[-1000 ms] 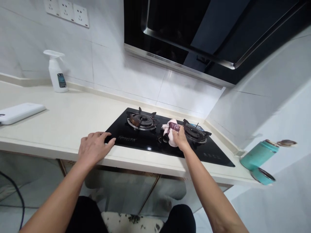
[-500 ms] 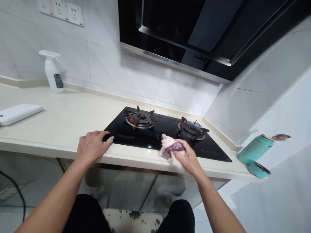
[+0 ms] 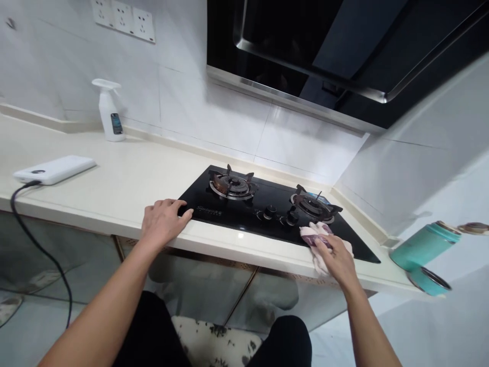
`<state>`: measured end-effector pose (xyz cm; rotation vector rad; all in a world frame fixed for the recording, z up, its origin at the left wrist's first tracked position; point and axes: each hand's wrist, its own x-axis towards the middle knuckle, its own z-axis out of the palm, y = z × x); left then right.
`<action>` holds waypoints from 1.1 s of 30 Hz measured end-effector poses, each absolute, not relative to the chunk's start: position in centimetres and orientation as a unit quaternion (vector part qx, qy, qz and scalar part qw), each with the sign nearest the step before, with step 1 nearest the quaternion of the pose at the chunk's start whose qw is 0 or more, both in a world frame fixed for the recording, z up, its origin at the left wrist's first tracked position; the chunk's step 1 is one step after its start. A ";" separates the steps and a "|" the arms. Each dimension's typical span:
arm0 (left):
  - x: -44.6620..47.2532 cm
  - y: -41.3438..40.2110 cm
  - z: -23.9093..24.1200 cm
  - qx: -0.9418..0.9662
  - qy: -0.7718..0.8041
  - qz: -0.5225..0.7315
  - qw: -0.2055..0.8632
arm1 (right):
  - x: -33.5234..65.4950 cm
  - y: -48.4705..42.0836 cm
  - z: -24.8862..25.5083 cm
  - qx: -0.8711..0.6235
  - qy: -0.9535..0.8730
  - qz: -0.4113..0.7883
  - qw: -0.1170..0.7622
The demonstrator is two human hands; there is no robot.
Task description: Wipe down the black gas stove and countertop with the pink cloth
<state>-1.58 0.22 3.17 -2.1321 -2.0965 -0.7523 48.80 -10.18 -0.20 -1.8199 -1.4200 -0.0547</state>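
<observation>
My right hand (image 3: 336,259) grips a crumpled pink-and-purple cloth (image 3: 319,235), pressed on the front right part of the black gas stove (image 3: 244,220). Part of the cloth hangs over the counter's front edge. To the left of the cloth are two control knobs (image 3: 269,212). My left hand (image 3: 165,220) rests with fingers apart at the stove's front left corner, its fingertips touching the glass edge. Behind the knobs sit a left burner (image 3: 234,186) and a right burner (image 3: 312,206), each with a dark pan support.
A white spray bottle (image 3: 110,114) stands against the wall on the left. Nearer lies a white power bank (image 3: 57,169) with a black cable (image 3: 42,250) hanging down. At the right end are a teal flask (image 3: 425,247) and a teal cup (image 3: 428,281). A range hood (image 3: 290,92) overhangs the stove.
My right hand has moved the cloth rightward along the stove's front, uncovering the knobs. My left hand stays at the corner. The view has shifted left, showing more of the power bank and its cable.
</observation>
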 end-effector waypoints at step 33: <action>-0.9 -0.7 1.5 -0.667 -0.680 -0.303 0.032 | 24.6 -0.5 1.3 -0.572 -0.790 -0.049 0.214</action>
